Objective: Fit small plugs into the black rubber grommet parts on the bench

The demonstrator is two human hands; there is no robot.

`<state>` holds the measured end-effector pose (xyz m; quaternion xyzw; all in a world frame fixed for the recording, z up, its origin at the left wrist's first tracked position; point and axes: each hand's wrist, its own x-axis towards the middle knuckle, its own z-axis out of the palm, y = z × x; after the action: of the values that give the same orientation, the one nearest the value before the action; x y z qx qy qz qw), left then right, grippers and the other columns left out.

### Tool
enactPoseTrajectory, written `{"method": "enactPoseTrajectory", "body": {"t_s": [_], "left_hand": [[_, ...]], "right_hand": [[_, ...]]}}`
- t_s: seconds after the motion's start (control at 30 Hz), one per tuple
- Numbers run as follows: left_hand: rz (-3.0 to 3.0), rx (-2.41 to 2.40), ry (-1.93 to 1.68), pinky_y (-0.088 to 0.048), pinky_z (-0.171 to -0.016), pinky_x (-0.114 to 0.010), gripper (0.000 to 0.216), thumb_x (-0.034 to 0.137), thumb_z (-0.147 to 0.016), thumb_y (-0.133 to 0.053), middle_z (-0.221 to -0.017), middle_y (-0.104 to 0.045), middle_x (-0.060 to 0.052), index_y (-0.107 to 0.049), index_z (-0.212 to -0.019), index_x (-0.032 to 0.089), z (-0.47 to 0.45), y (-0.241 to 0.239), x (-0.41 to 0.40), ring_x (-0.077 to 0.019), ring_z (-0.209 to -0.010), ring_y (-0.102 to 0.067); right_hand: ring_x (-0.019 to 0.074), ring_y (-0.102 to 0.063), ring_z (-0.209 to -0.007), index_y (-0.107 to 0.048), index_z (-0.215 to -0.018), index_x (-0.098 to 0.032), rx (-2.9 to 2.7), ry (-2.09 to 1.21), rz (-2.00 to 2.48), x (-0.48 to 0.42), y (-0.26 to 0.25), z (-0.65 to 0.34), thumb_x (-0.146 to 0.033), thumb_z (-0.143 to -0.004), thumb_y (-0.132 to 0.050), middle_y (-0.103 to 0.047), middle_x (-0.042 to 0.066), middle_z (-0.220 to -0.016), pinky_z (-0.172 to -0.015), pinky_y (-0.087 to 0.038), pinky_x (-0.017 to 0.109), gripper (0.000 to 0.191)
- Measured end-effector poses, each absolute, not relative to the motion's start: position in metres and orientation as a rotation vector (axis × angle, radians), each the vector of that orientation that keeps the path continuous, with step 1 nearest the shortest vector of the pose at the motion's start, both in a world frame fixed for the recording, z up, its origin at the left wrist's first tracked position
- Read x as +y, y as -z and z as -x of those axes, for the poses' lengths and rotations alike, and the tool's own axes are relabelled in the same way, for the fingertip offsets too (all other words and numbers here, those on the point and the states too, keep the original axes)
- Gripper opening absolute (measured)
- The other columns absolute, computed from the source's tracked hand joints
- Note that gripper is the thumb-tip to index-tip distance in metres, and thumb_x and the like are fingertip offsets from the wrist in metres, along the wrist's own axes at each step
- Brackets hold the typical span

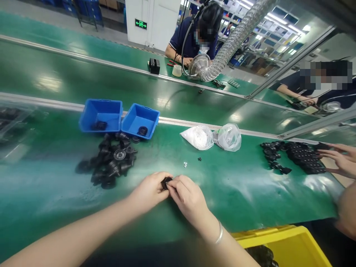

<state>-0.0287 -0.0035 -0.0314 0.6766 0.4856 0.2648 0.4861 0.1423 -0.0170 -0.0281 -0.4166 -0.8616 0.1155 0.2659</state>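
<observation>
My left hand (151,190) is closed round a small black round part (166,182), held just above the green bench. From the other side my right hand (187,194) reaches in, its thumb and fingers pinched at the part's opening. Whatever is between those right fingertips is too small or hidden to make out. Beyond my hands lie a few tiny white pieces (185,164) and tiny black pieces (199,159). To the left is a heap of black round housings (111,163), one with a metallic ring facing up.
Two blue bins (101,128) (129,132) hold black rings. Plastic bags (198,137) (228,137) stand by the rail. A yellow crate (300,241) is at lower right. Another person's hands (340,159) touch rows of black parts (303,157). Across the bench a person works beside a duct (236,39).
</observation>
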Motion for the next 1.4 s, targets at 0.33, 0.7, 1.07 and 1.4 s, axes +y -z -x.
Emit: {"method": "enactPoseTrajectory", "body": {"t_s": [0.33, 0.7, 1.07, 1.4], "left_hand": [[-1.663, 1.165, -0.593, -0.047, -0.064, -0.029, 0.04, 0.014, -0.073, -0.052, -0.096, -0.063, -0.006, -0.061, -0.111, 0.019, 0.03, 0.031, -0.004, -0.0138, -0.06, -0.055], [-1.726, 1.161, -0.591, -0.05, -0.076, -0.031, 0.042, 0.012, -0.075, -0.051, -0.107, -0.066, -0.006, -0.06, -0.114, 0.023, 0.031, 0.033, -0.006, -0.0188, -0.079, -0.063], [-1.637, 1.15, -0.589, -0.05, -0.07, -0.028, 0.033, 0.021, -0.078, -0.057, -0.097, -0.066, -0.003, -0.062, -0.11, 0.025, 0.032, 0.035, -0.003, -0.0188, -0.075, -0.064], [-1.304, 1.012, -0.564, -0.053, -0.08, -0.031, 0.028, 0.033, -0.083, -0.056, -0.11, -0.061, -0.005, -0.056, -0.11, 0.027, 0.03, 0.033, -0.004, -0.0239, -0.09, -0.071]], "right_hand": [[0.0198, -0.055, -0.075, -0.057, -0.101, -0.015, -2.427, -0.056, 1.065, -0.021, 0.026, -0.14, -0.008, -0.089, -0.051, -0.059, 0.009, -0.081, -0.065, -0.05, 0.034, 0.015], [0.0195, -0.056, -0.073, -0.059, -0.102, -0.016, -2.438, -0.16, 1.034, -0.018, 0.022, -0.143, -0.008, -0.09, -0.048, -0.062, 0.009, -0.082, -0.064, -0.051, 0.035, 0.018], [0.0172, -0.061, -0.082, -0.063, -0.097, -0.02, -2.341, -0.42, 1.091, -0.011, 0.014, -0.152, -0.015, -0.092, -0.049, -0.066, 0.007, -0.089, -0.073, -0.052, 0.031, 0.015], [0.0199, -0.061, -0.073, -0.066, -0.087, -0.017, -1.878, -0.135, 1.79, 0.042, 0.04, -0.238, -0.03, -0.09, -0.05, -0.066, 0.008, -0.08, -0.068, -0.05, 0.034, 0.02]]}}
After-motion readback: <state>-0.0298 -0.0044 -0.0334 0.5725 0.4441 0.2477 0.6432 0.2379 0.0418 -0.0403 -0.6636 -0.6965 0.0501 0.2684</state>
